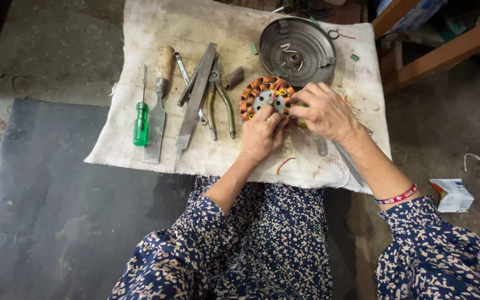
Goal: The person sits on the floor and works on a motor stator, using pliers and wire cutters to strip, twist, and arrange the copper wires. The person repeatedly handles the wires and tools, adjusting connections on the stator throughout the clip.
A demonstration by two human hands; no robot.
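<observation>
Tools crowd left of the hands' grip: pliers [218, 97], file [195, 100], chisel [159, 100], screwdriver [141, 116]. Metal cover [297, 51] blocks just beyond. Bare cloth [218, 158] nearer side = free room.

Copper, steel, wood and cloth on a rough floor

Glossy copper windings round the stator [266, 98], dull grey metal at its hub; matt, scuffed steel on the round cover [298, 51], file [195, 100] and pliers [221, 99]; shiny green plastic on the screwdriver [141, 123] handle; worn pale wood on the chisel [159, 100] handle; coarse, stained off-white cloth [140, 33]; rough concrete floor [445, 128]; soft printed fabric sleeves.
</observation>
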